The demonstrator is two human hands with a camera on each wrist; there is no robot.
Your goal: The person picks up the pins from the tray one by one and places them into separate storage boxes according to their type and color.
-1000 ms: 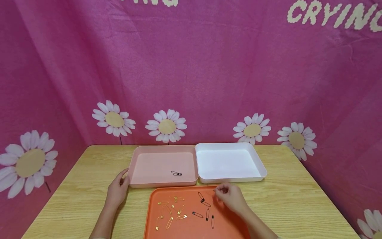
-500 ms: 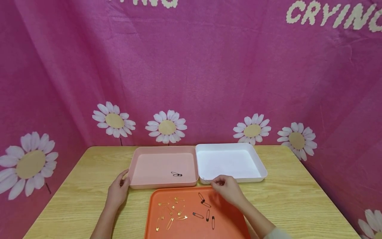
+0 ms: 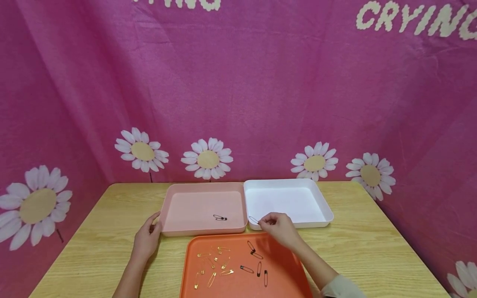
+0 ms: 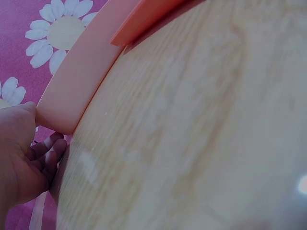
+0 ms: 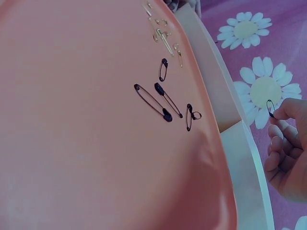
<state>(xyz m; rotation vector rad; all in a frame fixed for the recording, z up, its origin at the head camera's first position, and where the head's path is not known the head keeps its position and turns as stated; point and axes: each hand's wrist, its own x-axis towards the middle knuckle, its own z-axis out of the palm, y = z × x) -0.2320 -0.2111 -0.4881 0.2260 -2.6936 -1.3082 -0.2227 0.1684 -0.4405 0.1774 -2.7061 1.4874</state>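
My right hand [image 3: 281, 229] pinches a black safety pin [image 3: 253, 219] between thumb and fingertips, over the near left corner of the white tray [image 3: 325, 207]. In the right wrist view the pin's loop [image 5: 270, 106] sticks out past the fingertips. My left hand [image 3: 147, 238] rests against the left end of the pink tray [image 3: 203, 230], thumb at the near corner and fingers loosely bent in the left wrist view. Two black safety pins [image 3: 220, 217] lie inside the pink tray. Nearer me, the orange tray [image 3: 275, 285] holds several black safety pins [image 3: 246, 269] and several gold ones [image 3: 211, 279].
The pink and white trays stand side by side on a wooden table [image 3: 372, 248], the orange tray just in front of them. Behind the table hangs a magenta curtain [image 3: 261, 103] printed with daisies.
My right hand has moved forward and slightly left with the safety pin, from above the orange tray's far edge to over the white tray. The left hand stays at the pink tray.
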